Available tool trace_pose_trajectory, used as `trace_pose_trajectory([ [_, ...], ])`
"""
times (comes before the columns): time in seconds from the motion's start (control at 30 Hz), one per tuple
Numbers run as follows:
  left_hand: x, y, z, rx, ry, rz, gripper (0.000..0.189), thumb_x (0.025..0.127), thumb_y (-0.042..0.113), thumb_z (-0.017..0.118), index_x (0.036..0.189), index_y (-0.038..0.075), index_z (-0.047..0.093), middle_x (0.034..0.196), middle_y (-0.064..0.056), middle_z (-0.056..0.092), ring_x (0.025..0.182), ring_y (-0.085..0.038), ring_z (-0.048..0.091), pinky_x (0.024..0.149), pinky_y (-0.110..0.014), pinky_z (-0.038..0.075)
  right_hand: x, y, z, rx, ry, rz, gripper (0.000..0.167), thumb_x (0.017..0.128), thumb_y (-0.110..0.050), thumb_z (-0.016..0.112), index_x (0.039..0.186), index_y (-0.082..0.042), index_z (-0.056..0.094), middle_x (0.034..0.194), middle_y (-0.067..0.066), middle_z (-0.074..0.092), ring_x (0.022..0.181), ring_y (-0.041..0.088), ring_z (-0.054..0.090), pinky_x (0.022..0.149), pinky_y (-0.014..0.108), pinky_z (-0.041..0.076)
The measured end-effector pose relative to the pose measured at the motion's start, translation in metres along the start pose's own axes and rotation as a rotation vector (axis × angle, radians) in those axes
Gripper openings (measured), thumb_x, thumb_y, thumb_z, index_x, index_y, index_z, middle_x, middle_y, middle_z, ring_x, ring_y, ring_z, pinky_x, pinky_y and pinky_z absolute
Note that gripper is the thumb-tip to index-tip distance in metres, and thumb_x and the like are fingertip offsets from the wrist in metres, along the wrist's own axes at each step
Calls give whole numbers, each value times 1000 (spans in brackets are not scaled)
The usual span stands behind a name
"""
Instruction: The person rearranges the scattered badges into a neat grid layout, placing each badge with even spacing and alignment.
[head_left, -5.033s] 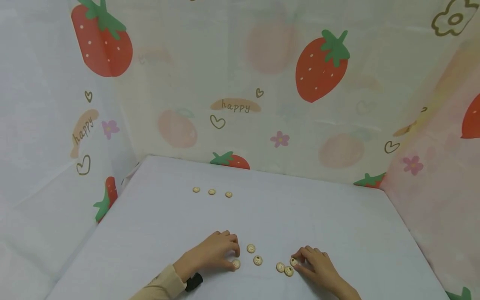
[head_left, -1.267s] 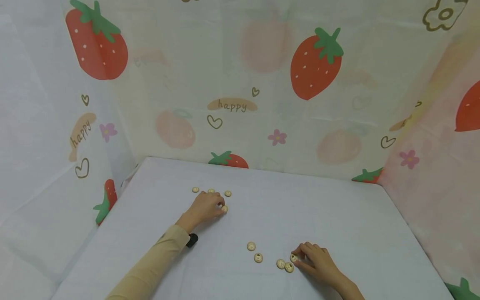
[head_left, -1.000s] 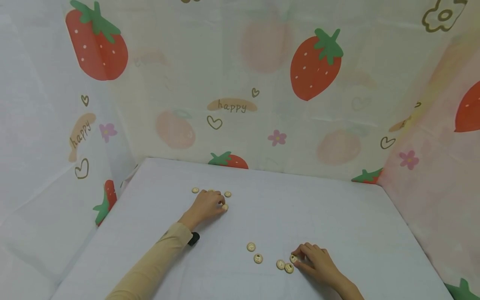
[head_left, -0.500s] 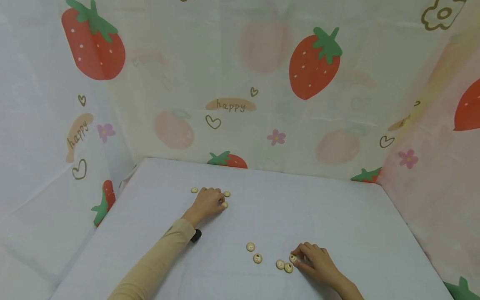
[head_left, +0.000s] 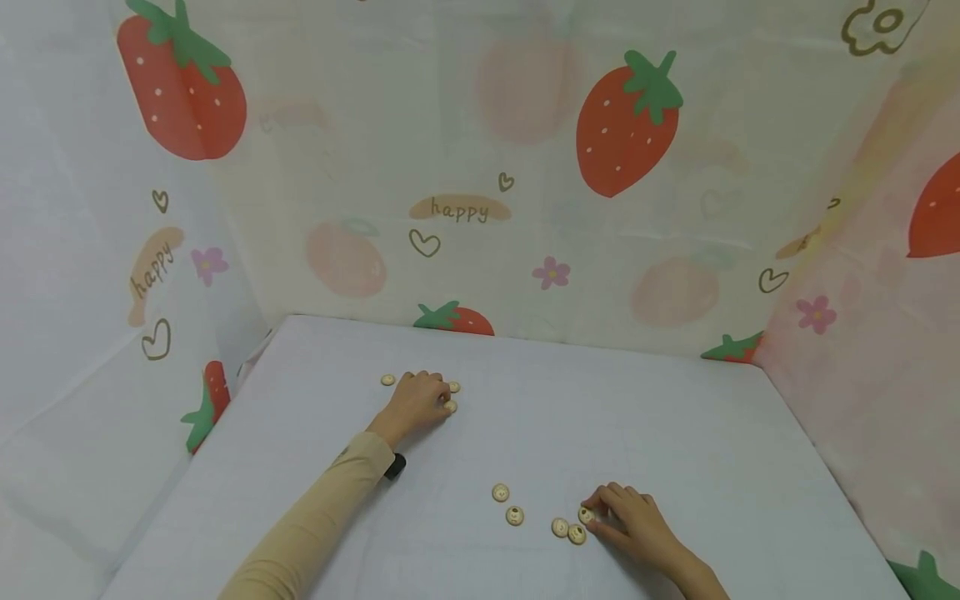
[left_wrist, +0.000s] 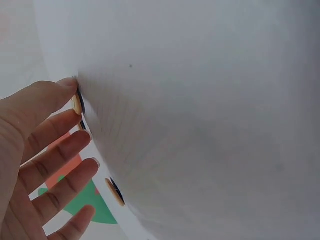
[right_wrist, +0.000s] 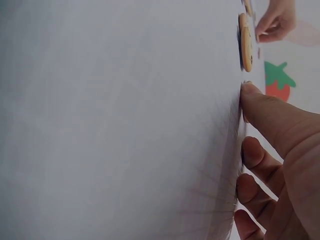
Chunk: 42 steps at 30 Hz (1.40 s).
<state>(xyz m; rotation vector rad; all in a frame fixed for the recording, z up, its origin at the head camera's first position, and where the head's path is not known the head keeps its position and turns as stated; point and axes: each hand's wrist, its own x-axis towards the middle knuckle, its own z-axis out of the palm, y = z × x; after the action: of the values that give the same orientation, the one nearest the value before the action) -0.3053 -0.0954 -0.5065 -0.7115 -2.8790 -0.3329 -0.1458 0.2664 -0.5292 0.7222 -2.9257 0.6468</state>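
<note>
My left hand (head_left: 416, 402) pinches a small round wooden disc (head_left: 450, 407) between thumb and index finger, low over the far left of the table. In the left wrist view that disc (left_wrist: 77, 102) stands between thumb and fingertip. Just beyond it lies another disc (head_left: 454, 387), and a further disc (head_left: 387, 379) lies to the left; the middle one of that row is hidden behind the hand. At the front right, my right hand (head_left: 633, 521) pinches a disc (head_left: 587, 515) printed with a face. Touching or close beside it are two more face discs, one (head_left: 560, 527) left of the other (head_left: 577, 534).
Two more discs, one (head_left: 500, 492) slightly behind the other (head_left: 514, 516), lie at the front middle. A white cloth covers the table (head_left: 660, 417). Strawberry-printed curtains (head_left: 480, 167) enclose its back and sides.
From the front middle, my left hand has carried its disc to the far row; over the last second it has edged slightly farther away. My right hand stays in place, pinching its disc.
</note>
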Motion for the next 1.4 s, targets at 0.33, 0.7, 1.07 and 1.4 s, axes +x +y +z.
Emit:
trace_pose_trajectory([
  [0.33, -1, -2, 2, 37, -9, -3, 19, 81, 31, 69, 90, 15, 72, 92, -2, 64, 83, -23, 58, 79, -46, 44, -1, 2, 2, 4, 28, -9, 15, 84, -35, 65, 97, -28, 59, 82, -21, 48, 76, 0, 41, 69, 32, 32],
  [0.7, -10, 3, 5, 5, 31, 24, 17, 78, 28, 71, 91, 17, 72, 93, -1, 63, 86, -23, 57, 79, -47, 45, -1, 1, 1, 17, 24, -17, 15, 85, -36, 63, 97, -28, 59, 84, -20, 50, 78, 2, 44, 70, 34, 33],
  [1.07, -25, 15, 5, -41, 81, 67, 23, 75, 30, 75, 93, 16, 70, 102, -1, 64, 88, -22, 57, 81, -46, 44, -1, 2, 2, 9, -1, 19, 16, 85, -38, 63, 98, -28, 59, 84, -20, 49, 78, 1, 43, 70, 33, 33],
  [1.4, -32, 27, 4, -36, 80, 124, 23, 76, 33, 74, 94, 19, 70, 96, 3, 62, 88, -19, 55, 81, -43, 43, -1, 3, 4, 4, -12, 48, 16, 84, -38, 64, 97, -29, 59, 82, -21, 47, 77, 1, 42, 71, 33, 33],
])
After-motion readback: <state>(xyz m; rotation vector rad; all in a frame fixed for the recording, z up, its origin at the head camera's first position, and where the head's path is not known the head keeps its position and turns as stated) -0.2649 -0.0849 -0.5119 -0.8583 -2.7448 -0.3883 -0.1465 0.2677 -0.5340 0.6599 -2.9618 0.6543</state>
